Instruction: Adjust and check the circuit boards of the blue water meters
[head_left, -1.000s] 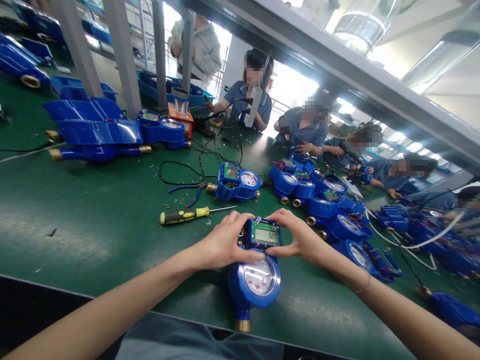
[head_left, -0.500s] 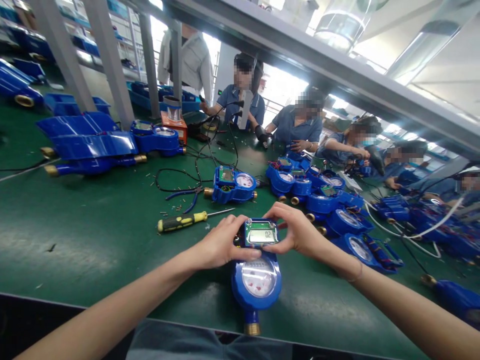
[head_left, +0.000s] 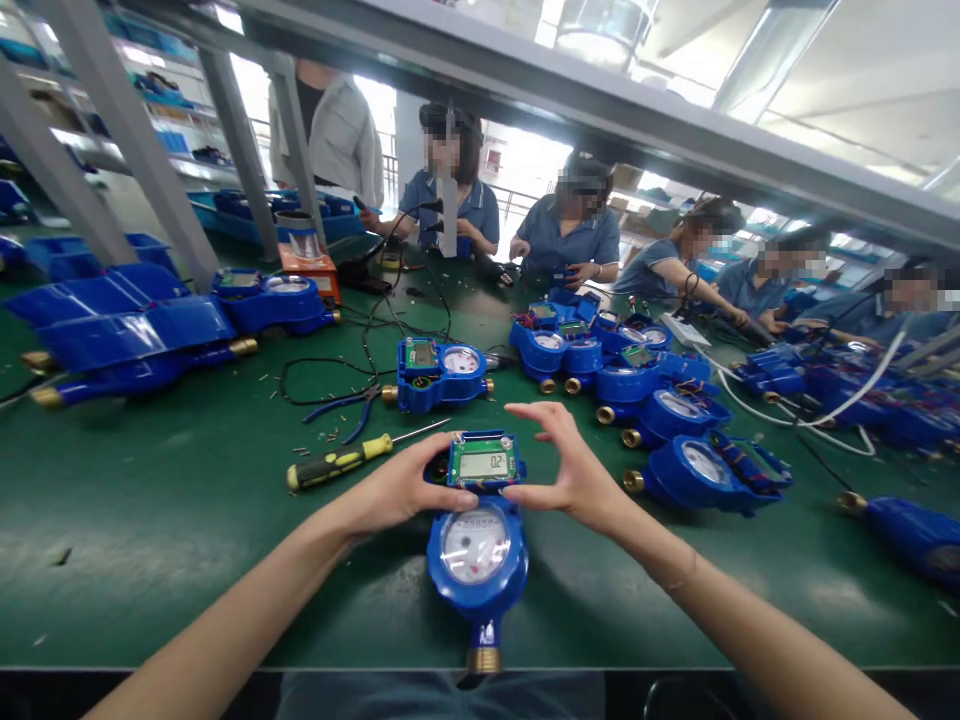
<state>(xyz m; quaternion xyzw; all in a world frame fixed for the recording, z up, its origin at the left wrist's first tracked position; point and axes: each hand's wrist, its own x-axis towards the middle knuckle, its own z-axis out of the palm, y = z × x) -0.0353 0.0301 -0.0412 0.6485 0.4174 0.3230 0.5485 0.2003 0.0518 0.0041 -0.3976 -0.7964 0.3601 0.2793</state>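
Note:
A blue water meter [head_left: 478,565] lies on the green table near its front edge, its brass end toward me. On its far part sits a green circuit board with a small display [head_left: 484,462] reading 0.2. My left hand [head_left: 397,485] grips the meter's left side by the display, thumb across the front of the board and fingers partly hidden behind. To the right, my right hand [head_left: 574,470] has thumb and fingers spread apart, the thumb tip close to the board's lower right corner. Nothing is held in it.
A yellow-black screwdriver [head_left: 341,462] and blue pliers [head_left: 352,405] lie left of the meter. Beyond is another open meter [head_left: 442,374]. Many blue meters crowd the right; more lie at left [head_left: 142,325]. Cables, metal posts and several people are across the table [head_left: 187,560].
My right hand has come off the display board and opened, its fingers now apart. The view has shifted, so the meter appears further left. My left hand keeps its hold.

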